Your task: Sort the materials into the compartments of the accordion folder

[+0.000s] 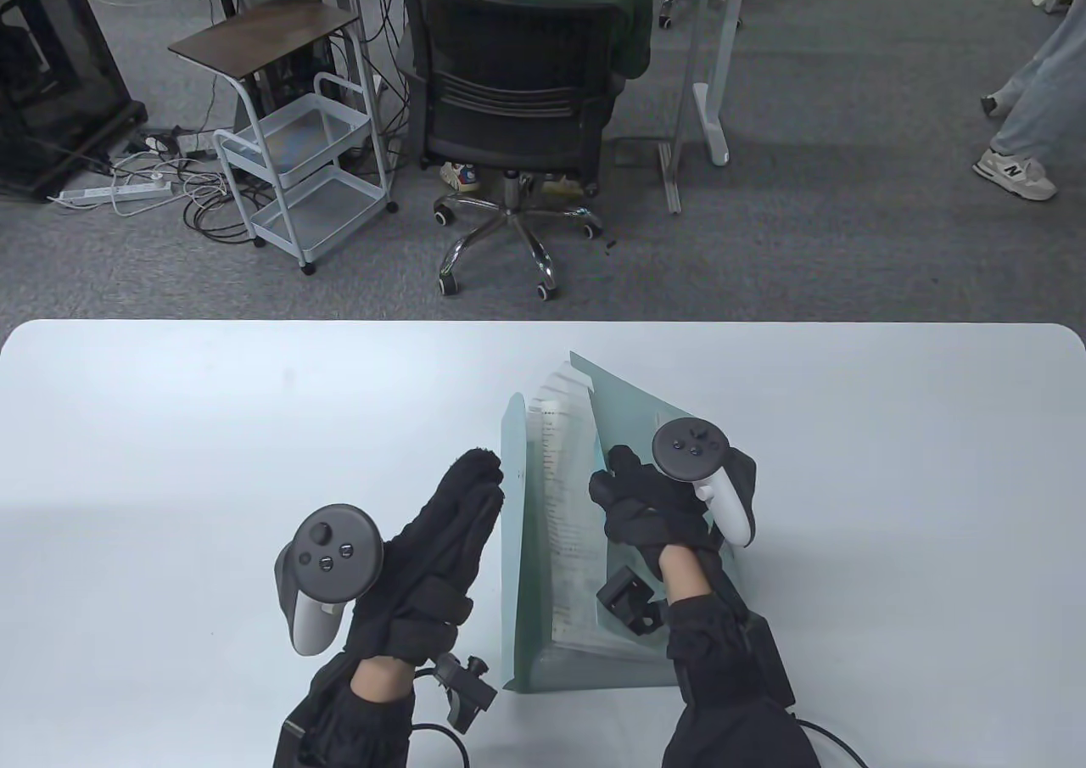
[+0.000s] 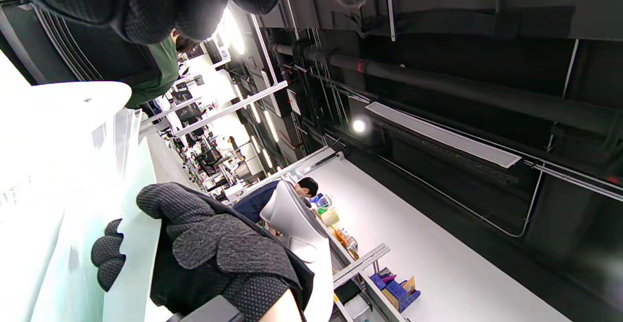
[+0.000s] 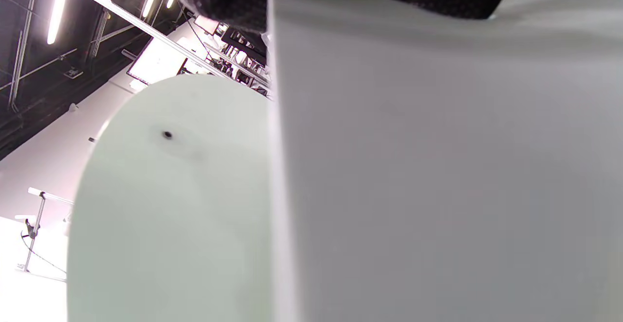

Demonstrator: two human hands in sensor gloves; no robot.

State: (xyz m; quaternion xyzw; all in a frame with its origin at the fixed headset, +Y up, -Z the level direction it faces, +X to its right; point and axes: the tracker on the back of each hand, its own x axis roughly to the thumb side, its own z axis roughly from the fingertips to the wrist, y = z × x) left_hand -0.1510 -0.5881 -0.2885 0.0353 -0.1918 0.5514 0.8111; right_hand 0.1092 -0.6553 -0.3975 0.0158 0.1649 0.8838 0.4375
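A pale green accordion folder (image 1: pixel 517 539) stands spread on the white table (image 1: pixel 170 428), its mouth facing up. Printed papers (image 1: pixel 564 505) sit between its dividers. My left hand (image 1: pixel 462 496) lies with straight fingers flat against the folder's left outer wall. My right hand (image 1: pixel 632 496) is inside the folder from the right, fingers curled over a divider or sheet by the papers. In the left wrist view my right hand (image 2: pixel 194 244) grips a pale green panel (image 2: pixel 131 244). The right wrist view is filled by a green flap (image 3: pixel 170 205) and a grey sheet (image 3: pixel 438 166).
Beyond the table's far edge a person sits in a black office chair (image 1: pixel 509 98). A white rolling cart (image 1: pixel 297 165) stands at the left, cables on the floor. Another person's legs (image 1: pixel 1027 114) are at far right.
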